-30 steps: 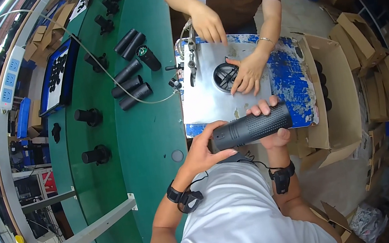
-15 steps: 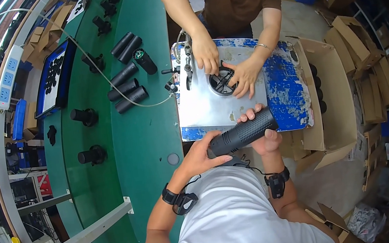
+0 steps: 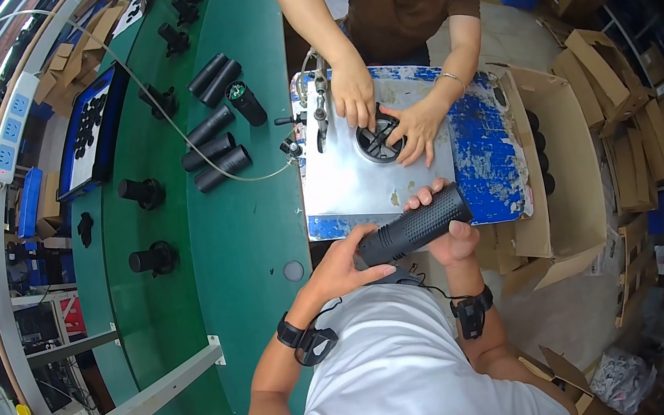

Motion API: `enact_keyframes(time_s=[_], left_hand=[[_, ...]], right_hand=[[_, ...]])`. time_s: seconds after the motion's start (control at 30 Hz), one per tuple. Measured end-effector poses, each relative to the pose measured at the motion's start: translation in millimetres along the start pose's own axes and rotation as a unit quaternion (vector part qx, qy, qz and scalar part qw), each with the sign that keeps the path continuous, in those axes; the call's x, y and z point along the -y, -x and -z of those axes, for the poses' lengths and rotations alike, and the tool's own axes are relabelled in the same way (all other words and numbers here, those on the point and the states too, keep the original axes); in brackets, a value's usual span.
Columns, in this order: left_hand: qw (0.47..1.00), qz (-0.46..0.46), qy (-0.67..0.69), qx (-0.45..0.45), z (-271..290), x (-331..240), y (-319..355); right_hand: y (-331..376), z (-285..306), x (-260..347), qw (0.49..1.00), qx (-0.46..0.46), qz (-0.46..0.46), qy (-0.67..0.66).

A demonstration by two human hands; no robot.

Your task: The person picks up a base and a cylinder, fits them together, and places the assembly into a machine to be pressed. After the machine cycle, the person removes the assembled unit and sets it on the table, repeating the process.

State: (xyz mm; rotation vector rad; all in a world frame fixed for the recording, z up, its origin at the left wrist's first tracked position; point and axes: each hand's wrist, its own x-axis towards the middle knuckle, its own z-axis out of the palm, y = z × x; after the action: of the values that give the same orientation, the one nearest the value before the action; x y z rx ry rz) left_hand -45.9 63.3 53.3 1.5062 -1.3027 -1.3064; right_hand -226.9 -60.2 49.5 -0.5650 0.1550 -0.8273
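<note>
A black cylindrical housing (image 3: pixel 416 229) with a dimpled section lies slantwise between my hands, its right end higher. My left hand (image 3: pixel 341 268) is wrapped round its lower left end. My right hand (image 3: pixel 454 244) grips the right end, thumb on the near side and fingertips over the far side. Just beyond it is a metal plate (image 3: pixel 347 193) on a worn blue table. There a co-worker's two hands (image 3: pixel 420 129) rest on a black round spoked part (image 3: pixel 381 145) set in the plate's opening.
Several black cylinders (image 3: pixel 220 170) lie on the green bench (image 3: pixel 248 234) at left; one upright cylinder (image 3: pixel 244 102) shows green inside. A grey disc (image 3: pixel 293 271) sits near my left hand. An air hose and valve (image 3: pixel 291 148) border the plate. An open cardboard box (image 3: pixel 575 194) stands right.
The view shifts very slightly. My hands keep the same hold on the black cylindrical housing, and the co-worker's hands stay on the round part.
</note>
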Motion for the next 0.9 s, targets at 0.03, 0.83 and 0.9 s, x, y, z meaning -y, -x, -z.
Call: enact_keyframes(time_s=[0.03,0.83,0.9], left_hand=[[1.0,-0.005,-0.002,-0.003,0,0,0],[0.999,-0.013,0.025,0.018,-5,9,-6],[0.999,-0.036,0.009,0.006,-6,11,-6]], right_hand=[[0,0,0,1.0,0.001,0.0,0.003],[4,3,1,1.0,-0.02,-0.008,0.021],[4,4,1,0.999,-0.022,-0.009,0.024]])
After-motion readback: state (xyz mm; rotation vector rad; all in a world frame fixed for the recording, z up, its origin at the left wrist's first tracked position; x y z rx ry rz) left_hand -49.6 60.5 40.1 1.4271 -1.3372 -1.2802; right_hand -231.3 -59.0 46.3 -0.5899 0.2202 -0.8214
